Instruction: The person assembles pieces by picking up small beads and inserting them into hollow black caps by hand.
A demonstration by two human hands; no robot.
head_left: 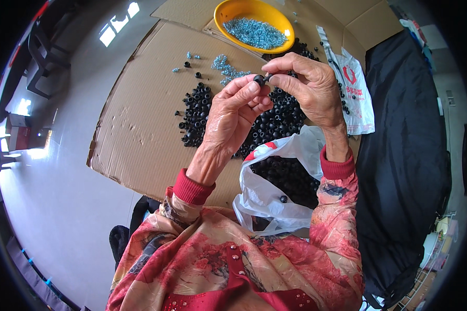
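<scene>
The left hand (231,106) is pinching a round black piece (259,80) between thumb and index finger, its other fingers curling loosely beneath. The right hand (314,88) is gripping a small dark part (268,78) between thumb and index fingertip, and it is touching that piece; whether these are 2 separate items, I cannot tell. Both are hanging over the heap of black pieces (194,116) lying on the cardboard (140,103), near a yellow bowl (254,7) holding blue bits (254,33).
</scene>
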